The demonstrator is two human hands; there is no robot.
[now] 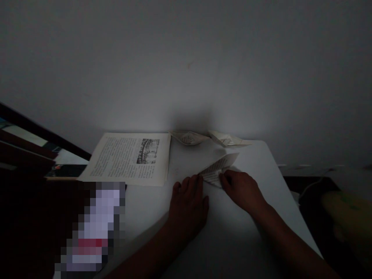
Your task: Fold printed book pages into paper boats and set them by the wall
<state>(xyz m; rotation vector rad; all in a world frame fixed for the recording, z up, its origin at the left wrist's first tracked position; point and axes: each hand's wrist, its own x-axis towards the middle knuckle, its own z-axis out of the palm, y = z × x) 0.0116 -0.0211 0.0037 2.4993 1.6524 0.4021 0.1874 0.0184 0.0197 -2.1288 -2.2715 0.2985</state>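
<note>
A partly folded piece of printed paper [216, 170] stands on the white table, one flap raised. My right hand [240, 190] pinches its right side between thumb and fingers. My left hand [188, 205] lies palm down, its fingertips at the paper's left corner and its fingers laid out on the tabletop. Behind, against the wall, sit two folded paper boats, one on the left [190, 138] and one on the right [228, 139]. A stack of printed pages [124, 159] with a picture lies at the table's back left.
The white table [279, 193] meets a grey wall [186, 69] at the back. At its left edge is a pixelated, bright object [100, 217]. Dark furniture stands at the left, and a blurred yellow-green thing [348, 209] is at the right.
</note>
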